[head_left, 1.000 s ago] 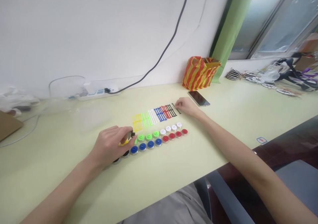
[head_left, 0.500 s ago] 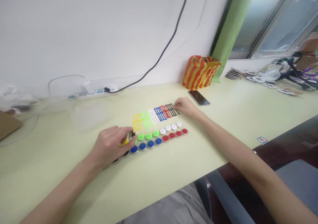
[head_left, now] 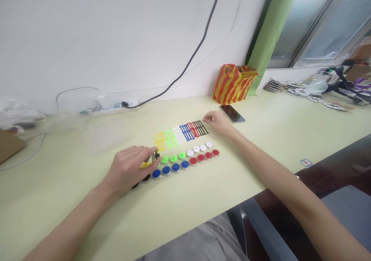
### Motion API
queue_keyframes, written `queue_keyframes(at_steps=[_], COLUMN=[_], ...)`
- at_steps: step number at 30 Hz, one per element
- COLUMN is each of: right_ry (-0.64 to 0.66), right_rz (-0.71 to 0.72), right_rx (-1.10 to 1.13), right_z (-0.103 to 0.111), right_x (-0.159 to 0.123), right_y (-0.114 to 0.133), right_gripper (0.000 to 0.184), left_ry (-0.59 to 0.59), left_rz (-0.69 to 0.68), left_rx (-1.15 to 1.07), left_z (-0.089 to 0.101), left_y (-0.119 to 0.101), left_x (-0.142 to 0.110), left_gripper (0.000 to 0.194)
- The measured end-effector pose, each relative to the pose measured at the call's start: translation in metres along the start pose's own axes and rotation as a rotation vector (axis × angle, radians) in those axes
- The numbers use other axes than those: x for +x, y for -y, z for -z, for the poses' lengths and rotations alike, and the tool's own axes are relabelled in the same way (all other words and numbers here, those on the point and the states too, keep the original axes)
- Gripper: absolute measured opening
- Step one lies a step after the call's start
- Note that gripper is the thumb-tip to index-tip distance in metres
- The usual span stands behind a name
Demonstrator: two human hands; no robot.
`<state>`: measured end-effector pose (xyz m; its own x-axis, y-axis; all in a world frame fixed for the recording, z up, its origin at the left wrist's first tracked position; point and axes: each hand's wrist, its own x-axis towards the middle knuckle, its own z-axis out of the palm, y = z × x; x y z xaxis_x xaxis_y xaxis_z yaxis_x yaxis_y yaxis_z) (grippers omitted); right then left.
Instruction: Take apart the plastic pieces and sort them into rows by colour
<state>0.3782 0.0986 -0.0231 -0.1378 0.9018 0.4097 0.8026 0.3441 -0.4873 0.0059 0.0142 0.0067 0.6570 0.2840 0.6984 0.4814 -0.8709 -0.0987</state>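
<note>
A black cable [head_left: 189,58] crosses the white wall [head_left: 116,33]; a green curtain [head_left: 274,33] hangs beside the window [head_left: 315,21].

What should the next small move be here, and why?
Probably the left hand's fingers should settle the small black piece at their tips, since it sits just off the disc row, between the yellow disc and the first green disc.

Four blue discs [head_left: 175,168], four red discs [head_left: 200,158]
</note>
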Motion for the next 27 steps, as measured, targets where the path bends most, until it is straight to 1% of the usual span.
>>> queue_keyframes(at_steps=[2,4,10,15,18,21,22,23,25,27], right_ry=[-0.014,-0.009,0.012,0.005,-0.012,-0.034,-0.040,-0.045,-0.047,-0.042], right_rz=[-0.009,-0.019,-0.026,-0.058,-0.078,-0.091,-0.096,-0.103,-0.110,-0.107], right_rx=[-0.003,-0.010,-0.023,-0.006,0.015,0.041,0.048,0.053,0.060,0.066], right_z=[0.000,0.000,-0.007,-0.016,-0.019,-0.020,-0.020,-0.020,-0.021,-0.022], right_x=[0.000,0.000,-0.002,-0.001,0.000,0.000,0.000,0.000,0.000,0.001], right_y=[0.000,-0.001,-0.005,-0.009,-0.012,-0.014,-0.014,-0.014,-0.015,-0.015], right_gripper=[0.016,0.016,0.016,0.015,0.014,0.013,0.013,0.013,0.013,0.013], left_ry=[-0.005,-0.014,-0.052,-0.137,-0.157,-0.207,-0.218,-0.204,-0.126,-0.016], left_rz=[0.003,0.014,0.031,0.008,0.041,0.124,0.163,0.207,0.331,0.491], left_rx=[0.005,0.005,-0.002,0.147,0.216,0.228,0.232,0.236,0.267,0.337], left_z=[0.001,0.001,0.003,0.011,0.022,0.039,0.045,0.052,0.067,0.082], left_y=[0.001,0.002,0.006,0.009,0.012,0.011,0.010,0.008,0.004,-0.001], left_x=[0.001,0.001,0.001,0.005,0.011,0.016,0.015,0.011,-0.006,-0.035], left_gripper=[0.020,0.023,0.018,0.017,0.019,0.020,0.019,0.018,0.017,0.024])
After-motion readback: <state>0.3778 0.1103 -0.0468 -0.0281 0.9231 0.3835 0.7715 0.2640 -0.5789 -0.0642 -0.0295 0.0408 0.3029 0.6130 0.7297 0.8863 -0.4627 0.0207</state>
